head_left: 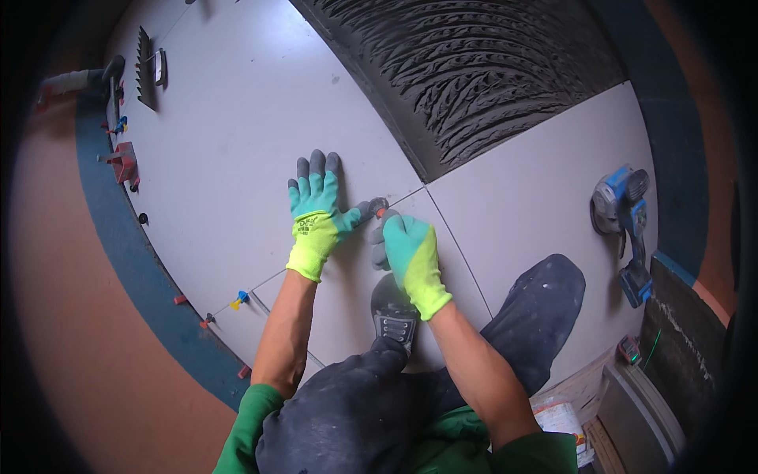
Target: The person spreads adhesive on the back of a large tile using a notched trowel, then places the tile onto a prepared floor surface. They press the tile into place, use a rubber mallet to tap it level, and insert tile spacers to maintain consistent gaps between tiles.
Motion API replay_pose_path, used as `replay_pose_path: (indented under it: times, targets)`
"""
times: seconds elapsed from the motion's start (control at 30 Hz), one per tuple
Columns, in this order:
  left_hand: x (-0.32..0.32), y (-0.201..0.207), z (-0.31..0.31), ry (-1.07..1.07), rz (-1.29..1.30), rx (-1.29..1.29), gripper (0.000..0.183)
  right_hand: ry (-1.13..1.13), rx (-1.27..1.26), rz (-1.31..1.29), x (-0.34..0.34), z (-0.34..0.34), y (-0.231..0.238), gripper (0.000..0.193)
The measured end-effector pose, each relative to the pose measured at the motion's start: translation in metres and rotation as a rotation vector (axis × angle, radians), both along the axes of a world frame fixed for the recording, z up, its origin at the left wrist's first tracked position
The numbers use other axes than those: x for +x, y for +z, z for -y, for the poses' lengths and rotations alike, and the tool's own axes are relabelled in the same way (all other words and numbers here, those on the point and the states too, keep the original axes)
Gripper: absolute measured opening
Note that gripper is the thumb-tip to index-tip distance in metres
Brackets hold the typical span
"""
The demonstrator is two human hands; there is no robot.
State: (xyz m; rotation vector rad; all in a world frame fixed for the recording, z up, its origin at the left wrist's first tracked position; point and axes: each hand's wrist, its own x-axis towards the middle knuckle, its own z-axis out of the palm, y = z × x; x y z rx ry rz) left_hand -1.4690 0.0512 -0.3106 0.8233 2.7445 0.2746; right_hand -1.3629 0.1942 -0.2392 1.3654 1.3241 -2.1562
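Dark trouser legs (339, 419) are filling the lower edge, nearest the camera. Small dark knob (379, 204), red-spotted, is sitting on the joint between pale tiles (237, 158), near their meeting corner. Left hand (316, 209): fingers are lying flat and extended, holding nothing, thumb reaching to the knob's side. Right hand (412, 257): fingers are bending in at the red part, apparently pinching it; contact partly hidden. Judgement: step in hand is probably setting or turning the knob; next move is calling for a steady left palm and a firm right pinch. Outward: blue-and-yellow clip (240, 300) is standing leftward along the joint; grey ridged mortar (489, 87) is lying beyond the corner; blue power tool (613, 201) is resting at right.
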Motion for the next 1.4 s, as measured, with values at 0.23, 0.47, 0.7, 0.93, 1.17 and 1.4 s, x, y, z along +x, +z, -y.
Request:
replay_pose_path:
  times: [0.23,0.47,0.7,0.93,1.17,1.4]
  targets:
    - [-0.009,0.000,-0.031,-0.167,-0.041,0.077,0.117,-0.427,-0.008,-0.201,0.034,-0.092,-0.010,0.033]
    - [-0.008,-0.008,-0.112,-0.097,-0.139,0.320,0.103,-0.418,0.030,-0.282,0.045,-0.157,-0.004,0.035]
    - [-0.095,0.019,-0.014,0.065,0.030,-0.099,0.100,0.234,0.184,-0.048,0.081,-0.253,-0.002,0.030]
    - [-0.098,0.013,-0.005,-0.008,0.107,-0.241,0.104,0.264,0.039,0.228,0.095,-0.225,-0.028,0.022]
    - [-0.135,0.045,-0.007,-0.102,0.286,-0.409,0.081,-0.073,-0.067,0.114,0.107,-0.210,-0.051,0.021]
    - [-0.192,0.201,-0.034,-0.554,0.101,-0.246,0.045,-0.221,-0.298,0.027,0.111,-0.211,-0.066,0.017]
